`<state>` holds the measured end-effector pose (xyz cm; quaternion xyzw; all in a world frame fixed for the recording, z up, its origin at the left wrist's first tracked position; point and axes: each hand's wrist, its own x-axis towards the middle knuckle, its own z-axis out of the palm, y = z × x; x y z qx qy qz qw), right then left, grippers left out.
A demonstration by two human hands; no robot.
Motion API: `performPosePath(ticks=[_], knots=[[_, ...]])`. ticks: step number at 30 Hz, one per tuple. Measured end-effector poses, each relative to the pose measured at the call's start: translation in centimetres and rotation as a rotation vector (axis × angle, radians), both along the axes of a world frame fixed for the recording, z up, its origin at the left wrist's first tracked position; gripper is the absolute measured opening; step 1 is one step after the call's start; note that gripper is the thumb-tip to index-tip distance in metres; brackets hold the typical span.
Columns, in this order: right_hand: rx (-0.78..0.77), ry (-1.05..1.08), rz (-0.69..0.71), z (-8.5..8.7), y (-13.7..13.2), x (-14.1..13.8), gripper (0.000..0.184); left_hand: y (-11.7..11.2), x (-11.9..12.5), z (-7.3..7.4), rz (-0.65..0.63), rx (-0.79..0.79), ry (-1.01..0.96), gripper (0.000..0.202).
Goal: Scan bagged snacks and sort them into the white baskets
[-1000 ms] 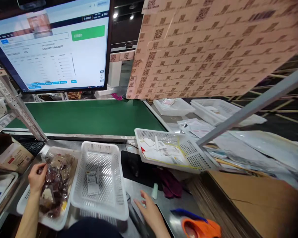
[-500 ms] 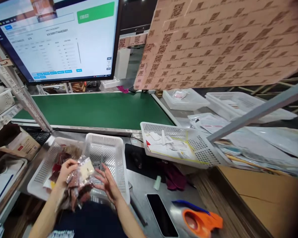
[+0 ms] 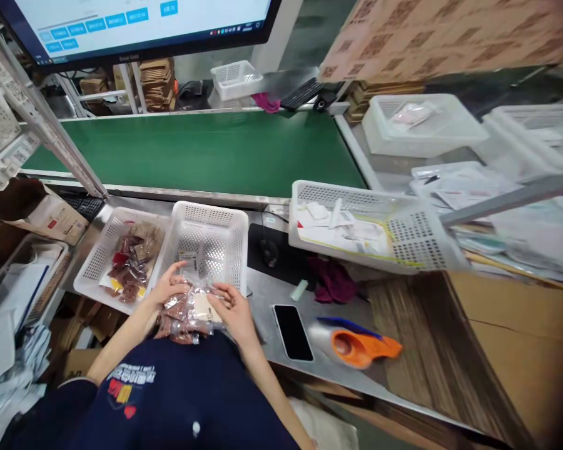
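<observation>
Both hands are over the near end of a white perforated basket (image 3: 238,250), close to my body. My left hand (image 3: 171,286) is closed on clear plastic bags (image 3: 181,312) with reddish-brown contents. Closed on the right side of the same bunch, my right hand (image 3: 234,307) has its thumb by a cream-coloured card inside one bag. A label lies on the basket floor beyond my hands. To the left stands a second white basket (image 3: 94,265), holding several similar bags (image 3: 134,259) of brown, red and yellow items.
A green conveyor belt (image 3: 206,150) runs behind the baskets, under a monitor (image 3: 136,59). On the right lie a mouse (image 3: 268,253), a phone (image 3: 293,332), an orange tape dispenser (image 3: 363,349), a purple cloth (image 3: 333,278) and a paper-filled basket (image 3: 408,240). Flat cardboard (image 3: 431,350) is stacked beyond.
My view has tipped downward. My right hand, spread and apart from the bags before, now grips them. The bags have come over the right-hand basket's near end, nearer my body.
</observation>
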<state>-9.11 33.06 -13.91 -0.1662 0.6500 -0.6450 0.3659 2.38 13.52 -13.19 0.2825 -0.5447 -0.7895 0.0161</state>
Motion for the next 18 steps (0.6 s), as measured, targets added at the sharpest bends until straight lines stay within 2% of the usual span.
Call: performPosePath(ticks=[4,6,10,15,17,18], knots=[[0.087,0.264,-0.009,1.5,1.1,-1.0,0.040,0.4,-0.8,0.3,-0.126,0.000,-0.058,0.039],[0.109,0.360,-0.065,2.2,1.4,-2.0,0.039,0.6,-1.1,0.6,-0.160,-0.013,-0.066,0.029],[0.099,0.399,-0.245,2.5,0.6,-3.8,0.041,1.1,-1.2,1.3,-0.194,0.028,-0.072,0.030],[0.031,0.557,-0.587,1.8,-2.6,-6.5,0.041,1.4,-0.9,2.1,-0.166,0.018,-0.088,0.030],[0.084,0.617,-0.559,1.4,-3.5,-7.4,0.057,1.2,-0.8,2.1,-0.147,-0.019,-0.083,0.030],[0.126,0.605,-0.486,1.3,-3.6,-7.5,0.069,1.1,-0.7,1.9,-0.142,-0.036,-0.082,0.031]])
